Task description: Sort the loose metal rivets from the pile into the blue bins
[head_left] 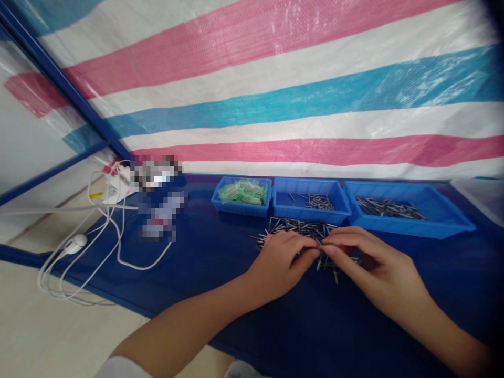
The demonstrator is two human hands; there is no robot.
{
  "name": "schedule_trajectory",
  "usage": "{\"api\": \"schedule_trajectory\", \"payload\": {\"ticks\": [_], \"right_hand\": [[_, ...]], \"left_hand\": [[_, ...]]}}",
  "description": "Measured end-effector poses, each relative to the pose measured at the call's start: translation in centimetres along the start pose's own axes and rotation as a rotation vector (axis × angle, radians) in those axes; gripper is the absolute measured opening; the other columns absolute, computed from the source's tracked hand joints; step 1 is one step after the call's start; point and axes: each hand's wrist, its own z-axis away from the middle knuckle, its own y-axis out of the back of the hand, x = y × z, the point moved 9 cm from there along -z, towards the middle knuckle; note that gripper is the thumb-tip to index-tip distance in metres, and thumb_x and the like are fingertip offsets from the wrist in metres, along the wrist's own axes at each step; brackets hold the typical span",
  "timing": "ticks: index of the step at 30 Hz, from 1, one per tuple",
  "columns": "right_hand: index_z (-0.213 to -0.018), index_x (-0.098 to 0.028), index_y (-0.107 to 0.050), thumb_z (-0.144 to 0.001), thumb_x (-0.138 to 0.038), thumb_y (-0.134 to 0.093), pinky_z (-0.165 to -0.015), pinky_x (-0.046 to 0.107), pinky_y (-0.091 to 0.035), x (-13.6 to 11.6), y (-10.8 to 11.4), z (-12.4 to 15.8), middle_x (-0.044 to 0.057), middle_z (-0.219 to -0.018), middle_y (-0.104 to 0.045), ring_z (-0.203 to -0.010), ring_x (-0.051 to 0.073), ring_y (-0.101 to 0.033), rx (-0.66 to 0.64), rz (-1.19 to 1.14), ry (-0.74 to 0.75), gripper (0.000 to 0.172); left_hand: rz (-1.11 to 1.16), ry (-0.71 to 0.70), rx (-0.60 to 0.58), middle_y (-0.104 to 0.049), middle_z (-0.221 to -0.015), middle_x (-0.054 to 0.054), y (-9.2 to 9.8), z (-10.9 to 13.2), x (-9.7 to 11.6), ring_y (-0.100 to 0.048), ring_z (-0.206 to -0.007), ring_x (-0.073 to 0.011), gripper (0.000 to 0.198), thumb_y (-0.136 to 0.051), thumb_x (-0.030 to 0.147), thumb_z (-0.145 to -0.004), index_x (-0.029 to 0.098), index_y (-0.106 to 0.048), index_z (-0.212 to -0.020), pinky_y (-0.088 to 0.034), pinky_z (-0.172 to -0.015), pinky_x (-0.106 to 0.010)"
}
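Both hands meet over a loose pile of thin metal pins, which look like blind rivets or nails. My left hand is closed in a pinch of thumb and forefinger. Facing it, my right hand also pinches, its fingertips touching those of the left. Between the fingertips shows a sliver of a small metal pin, mostly hidden by the fingers. Part of the pile lies under and behind both hands.
Behind the pile stand three blue bins: one with green-tinted plastic packets, two with metal pins. White cables trail over the blue table's left side near blurred items. A striped sheet hangs behind.
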Motion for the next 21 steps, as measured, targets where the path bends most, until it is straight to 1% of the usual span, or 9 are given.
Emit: {"api": "schedule_trajectory", "payload": {"ticks": [3, 5, 7, 10, 13, 15, 17, 19, 21], "right_hand": [[-0.095, -0.025, -0.065, -0.085, -0.035, -0.062, -0.069, 0.027, -0.051, 0.5, -0.1, 0.1, 0.003, -0.091, -0.066, -0.082, 0.017, -0.062, -0.012, -0.002, -0.047, 0.014], [-0.095, -0.025, -0.065, -0.086, -0.036, -0.060, -0.067, 0.027, -0.050, 0.9, -0.6, 0.2, 0.002, -0.088, -0.066, -0.078, 0.016, -0.061, -0.056, -0.001, -0.082, 0.015], [-0.096, -0.025, -0.065, -0.087, -0.037, -0.058, -0.067, 0.027, -0.050, 1.1, -1.2, 0.3, 0.001, -0.087, -0.066, -0.077, 0.015, -0.061, -0.112, -0.003, -0.106, 0.016], [-0.099, -0.024, -0.065, -0.089, -0.038, -0.055, -0.067, 0.028, -0.050, 1.2, -1.8, 0.4, 0.002, -0.088, -0.066, -0.079, 0.016, -0.062, -0.175, -0.038, -0.133, 0.020], [-0.099, -0.024, -0.066, -0.089, -0.041, -0.054, -0.065, 0.028, -0.050, 1.7, -2.1, 0.4, 0.002, -0.088, -0.067, -0.080, 0.017, -0.063, -0.201, -0.086, -0.175, 0.022], [-0.097, -0.024, -0.066, -0.087, -0.042, -0.057, -0.063, 0.027, -0.051, 2.2, -1.9, 0.4, 0.003, -0.088, -0.067, -0.081, 0.018, -0.063, -0.179, -0.106, -0.199, 0.022], [-0.095, -0.024, -0.066, -0.085, -0.042, -0.060, -0.061, 0.026, -0.051, 2.3, -1.5, 0.3, 0.002, -0.086, -0.067, -0.078, 0.018, -0.063, -0.130, -0.106, -0.197, 0.021], [-0.092, -0.025, -0.066, -0.084, -0.041, -0.062, -0.061, 0.026, -0.050, 2.0, -0.9, 0.1, 0.001, -0.084, -0.067, -0.074, 0.016, -0.063, -0.088, -0.073, -0.160, 0.019], [-0.091, -0.025, -0.065, -0.083, -0.040, -0.063, -0.063, 0.026, -0.050, 1.3, -0.2, -0.3, 0.001, -0.083, -0.066, -0.073, 0.015, -0.062, -0.059, -0.005, -0.092, 0.017]], "left_hand": [[0.143, 0.088, 0.108, -0.070, -0.089, -0.003, 1.0, 0.0, -1.0, -0.063, -0.084, -0.0152, 0.014, -0.057, 0.026, -0.091, 0.017, -0.066, -0.093, -0.046, -0.078, -0.026], [0.197, 0.153, 0.164, -0.069, -0.087, -0.002, 1.5, 0.2, -1.6, -0.063, -0.081, -0.0144, 0.013, -0.060, 0.028, -0.089, 0.017, -0.067, -0.092, -0.047, -0.075, -0.024], [0.225, 0.183, 0.190, -0.069, -0.087, -0.002, 1.9, 0.3, -1.7, -0.063, -0.079, -0.0139, 0.013, -0.061, 0.028, -0.088, 0.017, -0.067, -0.090, -0.047, -0.074, -0.024], [0.248, 0.170, 0.194, -0.068, -0.085, -0.002, 2.0, 0.3, -1.3, -0.062, -0.077, -0.0130, 0.013, -0.060, 0.027, -0.088, 0.016, -0.066, -0.090, -0.047, -0.072, -0.023], [0.246, 0.123, 0.197, -0.067, -0.085, -0.002, 2.1, 0.3, -0.7, -0.061, -0.078, -0.0124, 0.012, -0.059, 0.025, -0.089, 0.016, -0.066, -0.091, -0.046, -0.072, -0.022], [0.226, 0.089, 0.192, -0.067, -0.086, -0.003, 2.1, 0.2, -0.5, -0.061, -0.078, -0.0126, 0.012, -0.059, 0.025, -0.089, 0.016, -0.065, -0.092, -0.046, -0.072, -0.022], [0.187, 0.046, 0.165, -0.067, -0.089, -0.004, 1.8, 0.1, -0.4, -0.061, -0.081, -0.0137, 0.011, -0.057, 0.024, -0.090, 0.016, -0.064, -0.093, -0.047, -0.075, -0.024], [0.098, 0.008, 0.116, -0.067, -0.093, -0.005, 1.4, 0.0, -0.3, -0.060, -0.088, -0.0159, 0.012, -0.055, 0.024, -0.091, 0.017, -0.064, -0.094, -0.046, -0.080, -0.027], [-0.039, 0.007, 0.068, -0.067, -0.099, -0.005, 1.0, 0.1, -0.5, -0.058, -0.095, -0.0190, 0.014, -0.055, 0.026, -0.091, 0.018, -0.063, -0.099, -0.044, -0.085, -0.032]]}}
